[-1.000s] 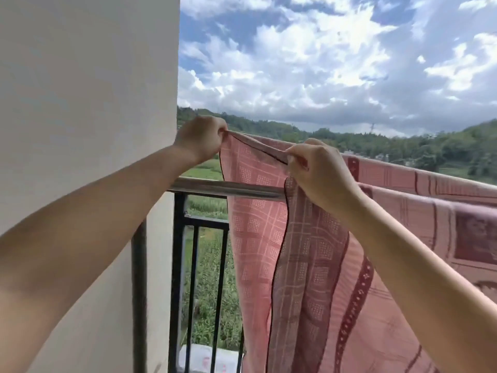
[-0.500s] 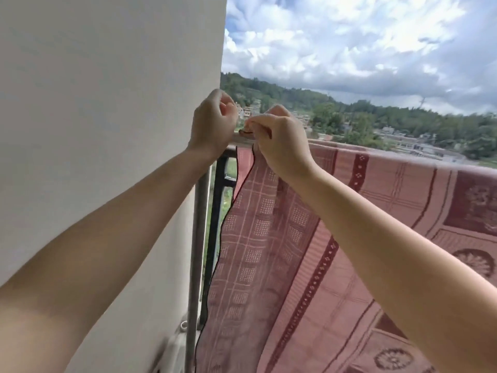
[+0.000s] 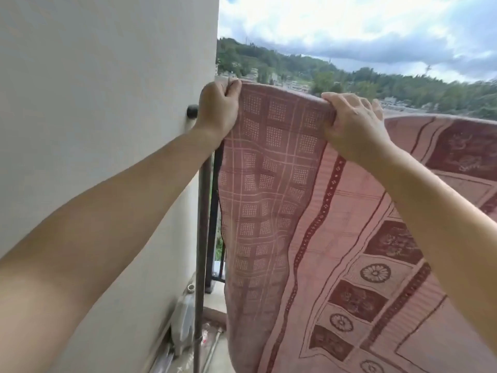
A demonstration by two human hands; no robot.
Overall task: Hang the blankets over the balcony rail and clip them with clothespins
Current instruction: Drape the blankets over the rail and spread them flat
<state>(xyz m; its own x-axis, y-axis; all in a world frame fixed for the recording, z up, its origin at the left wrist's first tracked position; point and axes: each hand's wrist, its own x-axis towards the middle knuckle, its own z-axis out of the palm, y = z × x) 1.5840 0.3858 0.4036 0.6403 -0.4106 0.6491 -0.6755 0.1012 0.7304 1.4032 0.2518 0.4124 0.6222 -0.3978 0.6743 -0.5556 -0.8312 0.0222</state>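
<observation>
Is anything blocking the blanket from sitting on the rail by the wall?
Nothing visible does. Both the left hand and right hand grip the blanket at its top fold; the rail beneath is hidden by the cloth.

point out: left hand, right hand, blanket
left hand [image 3: 219,110], head view, on the back of the hand.
right hand [image 3: 352,125], head view, on the back of the hand.
blanket [image 3: 271,184], head view, on the checked border hanging below the top fold.
</observation>
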